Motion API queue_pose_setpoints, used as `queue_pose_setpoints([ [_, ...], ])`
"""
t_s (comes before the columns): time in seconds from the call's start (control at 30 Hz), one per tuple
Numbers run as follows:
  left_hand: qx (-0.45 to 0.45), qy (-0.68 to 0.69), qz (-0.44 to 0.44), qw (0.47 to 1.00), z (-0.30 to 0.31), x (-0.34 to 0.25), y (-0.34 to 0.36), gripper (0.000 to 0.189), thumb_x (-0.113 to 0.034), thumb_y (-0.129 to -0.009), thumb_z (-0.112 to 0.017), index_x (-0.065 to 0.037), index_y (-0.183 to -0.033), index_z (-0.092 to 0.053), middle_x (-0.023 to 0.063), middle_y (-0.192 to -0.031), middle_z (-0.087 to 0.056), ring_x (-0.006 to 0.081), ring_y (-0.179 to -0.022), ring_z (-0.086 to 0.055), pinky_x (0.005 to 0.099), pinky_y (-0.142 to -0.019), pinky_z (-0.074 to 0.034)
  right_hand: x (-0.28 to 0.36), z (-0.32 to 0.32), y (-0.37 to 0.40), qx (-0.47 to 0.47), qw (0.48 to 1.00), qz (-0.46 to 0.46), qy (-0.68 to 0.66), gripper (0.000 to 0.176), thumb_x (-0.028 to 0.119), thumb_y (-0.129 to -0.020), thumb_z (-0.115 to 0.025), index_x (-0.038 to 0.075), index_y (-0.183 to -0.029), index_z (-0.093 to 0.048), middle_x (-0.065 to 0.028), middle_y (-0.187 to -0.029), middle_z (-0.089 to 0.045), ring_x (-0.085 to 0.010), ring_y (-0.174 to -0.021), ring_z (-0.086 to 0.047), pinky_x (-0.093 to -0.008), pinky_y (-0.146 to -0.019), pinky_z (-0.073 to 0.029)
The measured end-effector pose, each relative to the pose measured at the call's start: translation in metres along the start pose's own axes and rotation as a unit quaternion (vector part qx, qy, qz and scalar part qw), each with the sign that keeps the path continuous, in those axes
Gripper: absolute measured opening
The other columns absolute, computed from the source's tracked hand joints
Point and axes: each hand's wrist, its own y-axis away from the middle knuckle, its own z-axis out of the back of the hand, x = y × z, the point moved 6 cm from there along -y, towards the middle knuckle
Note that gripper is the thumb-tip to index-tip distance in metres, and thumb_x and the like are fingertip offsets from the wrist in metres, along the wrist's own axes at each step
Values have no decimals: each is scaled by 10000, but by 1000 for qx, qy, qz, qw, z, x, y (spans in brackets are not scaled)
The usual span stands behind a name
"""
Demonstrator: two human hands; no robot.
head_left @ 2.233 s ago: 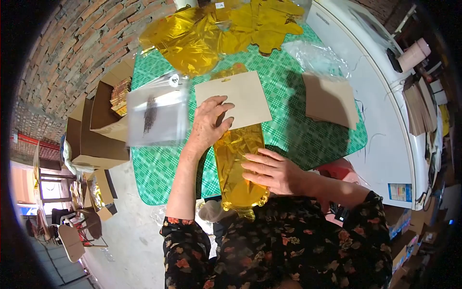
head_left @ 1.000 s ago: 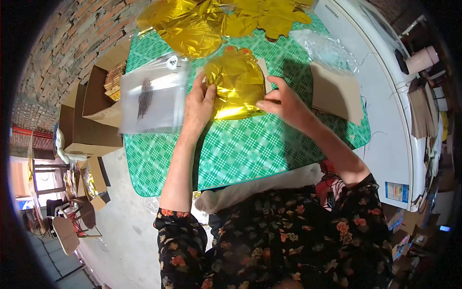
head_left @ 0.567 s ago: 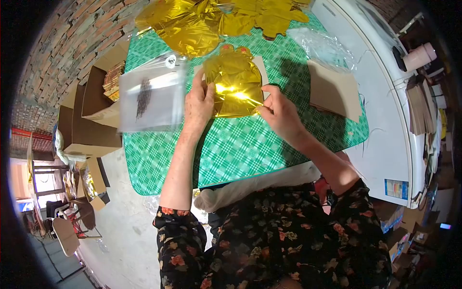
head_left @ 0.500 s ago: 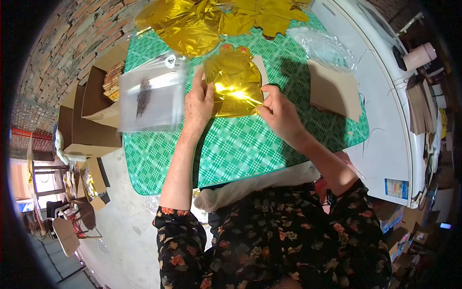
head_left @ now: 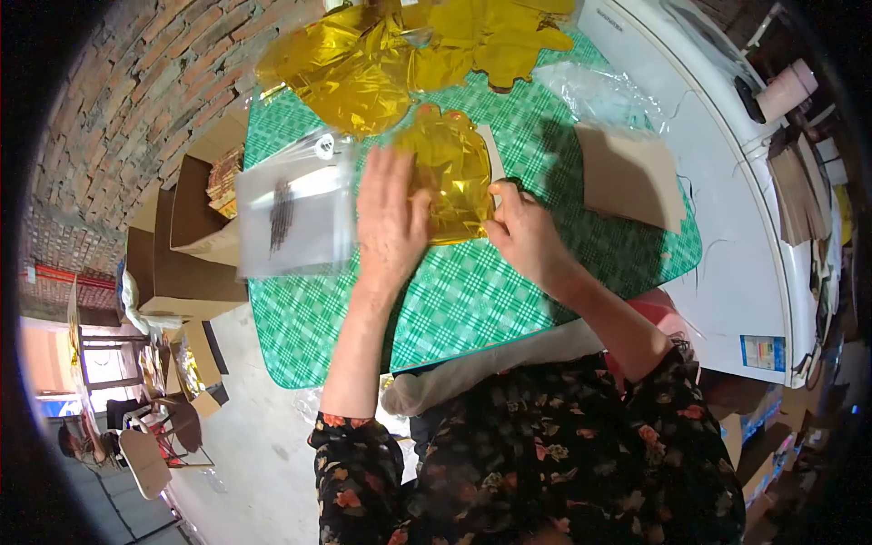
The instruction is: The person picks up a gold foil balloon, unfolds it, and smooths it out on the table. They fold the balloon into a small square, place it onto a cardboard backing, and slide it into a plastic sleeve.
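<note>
A flat, folded gold foil balloon (head_left: 454, 182) lies on the green checked tablecloth in front of me, with a piece of beige cardboard (head_left: 492, 153) showing beneath its right side. My left hand (head_left: 391, 213) rests flat along the balloon's left edge, its fingers stretched out and slightly blurred. At the lower right edge, my right hand (head_left: 522, 232) pinches the foil between thumb and curled fingers. Left of my left hand is a stack of clear plastic bags (head_left: 318, 236) with a dark printed patch.
More gold foil balloons (head_left: 354, 73) spread across the table's far end. Beige cardboard sheets (head_left: 631, 177) and crumpled clear plastic (head_left: 599, 91) lie at the right, beside a white fridge (head_left: 718, 209). Open cardboard boxes (head_left: 186, 263) stand off the table's left side.
My left hand has moved from gripping the balloon's left edge to lying flat with fingers extended. My right hand keeps its pinch at the right edge. The whole view has shifted slightly.
</note>
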Motion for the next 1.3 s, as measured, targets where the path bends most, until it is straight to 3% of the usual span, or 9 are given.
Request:
queue_pose_setpoints([
  [0.23, 148, -91, -51, 984, -36, -14, 20, 628, -479, -995, -591, -110, -1496, -510, 241, -1615, -329, 469, -1514, -240, 579, -1240, -204, 0, -1, -2, 12, 1000, -5, 17, 387, 38, -817, -698, -37, -1130, -482, -248, -867, -623, -460, -843, -638, -518, -758, -525],
  [0.33, 151, -122, -46, 980, -42, -11, 23, 678, -566, -968, -587, -134, -1487, -531, 247, -1615, -319, 507, -1508, -212, 611, -1228, -191, -2, -2, -1, -14, 999, 23, 35, 432, 9, -836, -716, 1, -1220, -518, -136, -785, -636, -345, -783, -635, -439, -702, -523],
  [0.53, 162, -130, -28, 978, -45, -10, 25, 686, -603, -974, -552, -179, -1511, -515, 252, -1622, -311, 548, -1499, -186, 629, -1230, -163, 1, 3, -6, -13, 999, 28, 36, 395, 29, -857, -700, 17, -1204, -511, -161, -830, -658, -386, -817, -657, -460, -708, -532],
  [0.63, 189, -141, -13, 972, -48, -8, 26, 672, -595, -1009, -492, -220, -1565, -446, 240, -1653, -266, 545, -1512, -163, 621, -1241, -129, 9, 11, -10, -19, 997, 35, 61, 286, 24, -831, -681, 1, -1049, -496, -216, -871, -616, -420, -837, -649, -481, -735, -543],
  [0.83, 194, -131, -8, 972, -47, -8, 26, 665, -597, -1010, -485, -232, -1564, -445, 241, -1656, -255, 553, -1508, -156, 633, -1238, -115, 2, 6, -11, -21, 991, 17, 134, 226, 32, -831, -697, 22, -989, -536, -160, -889, -620, -361, -862, -666, -440, -712, -554],
  [0.93, 190, -133, -14, 973, -46, -10, 24, 671, -599, -1007, -486, -219, -1559, -451, 243, -1649, -266, 564, -1499, -168, 645, -1231, -123, 16, 13, -21, -42, 970, 97, 218, 263, 82, -833, -716, 15, -1040, -568, -110, -939, -648, -318, -953, -659, -447, -807, -542],
  [1.13, 184, -148, -24, 971, -50, -5, 27, 688, -609, -964, -560, -171, -1495, -534, 258, -1629, -302, 577, -1491, -187, 649, -1228, -151, 26, -11, -32, 65, 958, 227, 162, 569, 313, -906, -732, 3, -1365, -601, -181, -1347, -643, -338, -1353, -534, -576, -1162, -323],
  [1.23, 189, -156, -24, 969, -50, -5, 25, 686, -608, -974, -541, -178, -1508, -519, 256, -1631, -300, 584, -1484, -193, 655, -1222, -156, 1, -20, -35, 161, 949, 211, 171, 666, 413, -1033, -522, 28, -1560, -393, -187, -1639, -332, -305, -1559, -250, -542, -1268, -96],
  [1.3, 187, -142, -18, 972, -48, -8, 25, 697, -626, -992, -496, -202, -1545, -470, 256, -1638, -285, 588, -1483, -190, 660, -1215, -161, -9, -21, -43, 112, 932, 266, 221, 620, 412, -1030, -532, 1, -1489, -462, -207, -1567, -423, -324, -1497, -354, -582, -1239, -150],
])
